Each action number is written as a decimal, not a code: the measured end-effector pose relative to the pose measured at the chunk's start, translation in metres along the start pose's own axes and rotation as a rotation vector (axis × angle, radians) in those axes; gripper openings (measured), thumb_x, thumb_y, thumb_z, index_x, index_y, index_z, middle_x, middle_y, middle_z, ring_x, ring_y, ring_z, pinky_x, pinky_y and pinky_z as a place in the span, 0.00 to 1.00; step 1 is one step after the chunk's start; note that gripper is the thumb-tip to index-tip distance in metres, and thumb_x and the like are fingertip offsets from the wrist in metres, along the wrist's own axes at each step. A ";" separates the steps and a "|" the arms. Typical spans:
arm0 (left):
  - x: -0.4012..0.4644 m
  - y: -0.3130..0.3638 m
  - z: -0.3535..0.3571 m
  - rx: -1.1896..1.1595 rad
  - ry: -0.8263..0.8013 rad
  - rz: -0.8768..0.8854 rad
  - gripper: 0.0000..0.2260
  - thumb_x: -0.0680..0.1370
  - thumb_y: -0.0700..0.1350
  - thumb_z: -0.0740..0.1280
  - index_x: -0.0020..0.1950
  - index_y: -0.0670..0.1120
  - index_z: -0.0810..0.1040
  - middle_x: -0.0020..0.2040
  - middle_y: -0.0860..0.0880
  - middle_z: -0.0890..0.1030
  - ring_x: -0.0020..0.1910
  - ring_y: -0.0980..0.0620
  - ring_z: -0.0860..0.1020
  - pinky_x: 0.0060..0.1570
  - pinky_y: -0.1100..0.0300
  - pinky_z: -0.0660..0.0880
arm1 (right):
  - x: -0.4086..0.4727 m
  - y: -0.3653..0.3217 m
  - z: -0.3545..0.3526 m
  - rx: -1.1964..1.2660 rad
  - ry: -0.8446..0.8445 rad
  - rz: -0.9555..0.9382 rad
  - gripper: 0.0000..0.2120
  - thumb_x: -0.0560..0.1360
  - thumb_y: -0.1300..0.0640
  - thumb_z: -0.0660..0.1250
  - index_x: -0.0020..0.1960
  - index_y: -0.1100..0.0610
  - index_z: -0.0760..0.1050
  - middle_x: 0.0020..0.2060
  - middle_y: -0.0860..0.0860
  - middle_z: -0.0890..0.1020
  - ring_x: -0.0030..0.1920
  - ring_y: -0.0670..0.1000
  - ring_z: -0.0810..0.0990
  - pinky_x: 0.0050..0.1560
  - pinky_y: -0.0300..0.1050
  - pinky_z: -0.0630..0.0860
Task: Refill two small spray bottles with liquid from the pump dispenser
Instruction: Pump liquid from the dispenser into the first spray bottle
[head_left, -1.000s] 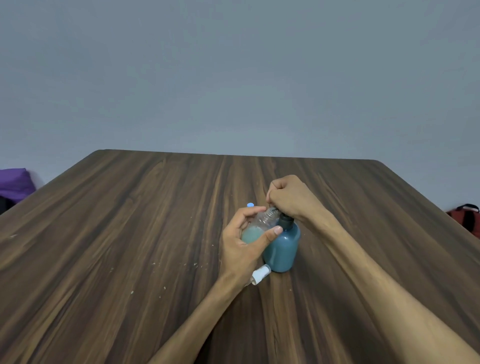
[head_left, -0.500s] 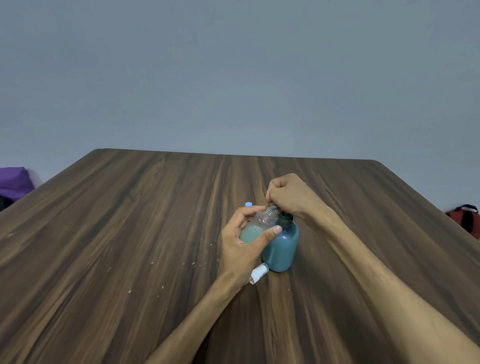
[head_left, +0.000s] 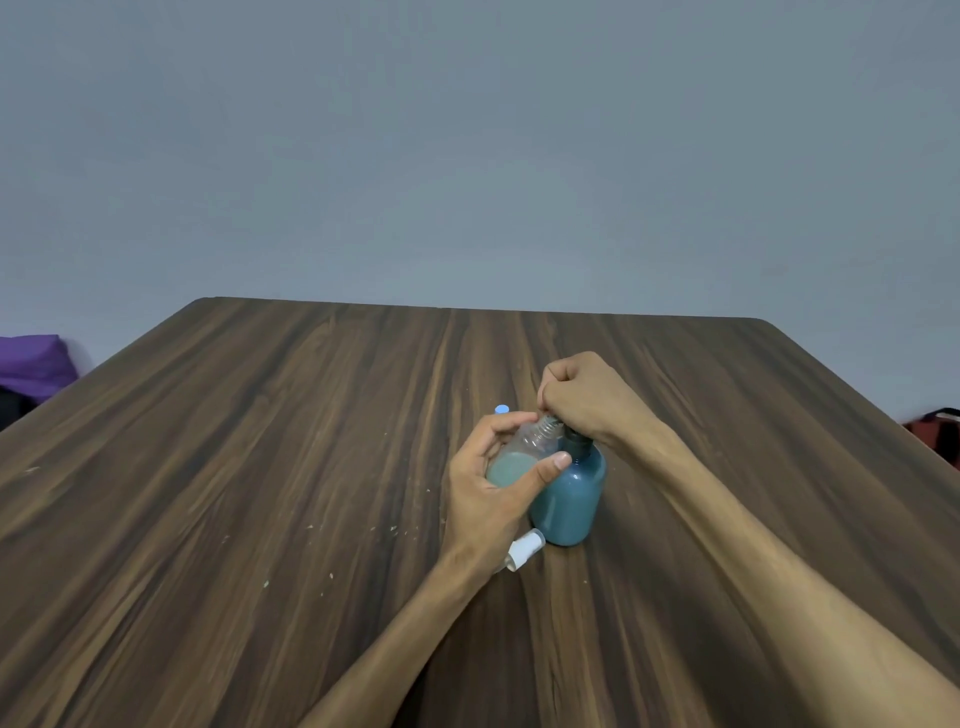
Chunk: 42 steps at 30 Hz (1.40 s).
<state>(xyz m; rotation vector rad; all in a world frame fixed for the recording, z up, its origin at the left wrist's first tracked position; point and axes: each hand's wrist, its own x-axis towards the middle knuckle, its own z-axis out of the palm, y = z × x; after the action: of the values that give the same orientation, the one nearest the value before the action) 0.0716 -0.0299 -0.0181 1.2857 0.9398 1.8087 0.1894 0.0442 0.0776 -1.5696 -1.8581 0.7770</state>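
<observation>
Your left hand (head_left: 488, 488) grips a small clear spray bottle (head_left: 524, 452), thumb across its front and fingers curled round the back, tilting its open threaded neck toward the pump dispenser (head_left: 569, 493). That blue dispenser stands upright on the table (head_left: 260, 467), touching the bottle's side. Your right hand (head_left: 587, 400) is closed in a fist over the pump head, which is hidden beneath it; the spout itself is not visible either, so whether it sits exactly above the neck cannot be told.

The bottle looks roughly half full of pale liquid. To pump well, keep the neck right under the outlet and press straight down, so the dispenser doesn't rock or slide. Use short, even strokes and watch the level rise; stop before the threads. A white spray cap (head_left: 524, 550) lies on the table just beside your left wrist, and a small blue object (head_left: 502, 409) sits behind your fingers.
</observation>
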 end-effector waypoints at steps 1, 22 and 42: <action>-0.001 0.000 0.000 -0.004 0.003 -0.001 0.19 0.70 0.46 0.81 0.59 0.45 0.83 0.55 0.47 0.87 0.56 0.45 0.86 0.55 0.56 0.82 | 0.000 -0.001 -0.001 0.008 0.008 -0.008 0.09 0.69 0.65 0.59 0.40 0.68 0.77 0.29 0.51 0.76 0.32 0.49 0.71 0.36 0.43 0.70; 0.000 0.000 0.002 -0.005 0.002 -0.023 0.20 0.69 0.50 0.82 0.58 0.48 0.83 0.55 0.47 0.87 0.56 0.44 0.86 0.57 0.51 0.82 | 0.001 0.002 -0.001 0.035 0.017 0.001 0.09 0.69 0.66 0.59 0.38 0.68 0.77 0.25 0.48 0.74 0.31 0.49 0.70 0.35 0.43 0.69; 0.001 0.000 0.001 0.004 -0.009 -0.006 0.20 0.70 0.50 0.81 0.59 0.46 0.83 0.54 0.47 0.87 0.55 0.44 0.86 0.55 0.54 0.82 | 0.001 0.004 0.003 0.020 0.002 0.017 0.09 0.69 0.65 0.59 0.34 0.60 0.77 0.23 0.47 0.72 0.30 0.49 0.68 0.34 0.42 0.66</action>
<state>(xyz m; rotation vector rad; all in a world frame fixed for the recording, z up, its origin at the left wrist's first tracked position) 0.0719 -0.0290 -0.0172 1.2912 0.9416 1.7956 0.1900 0.0458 0.0727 -1.5745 -1.8321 0.7987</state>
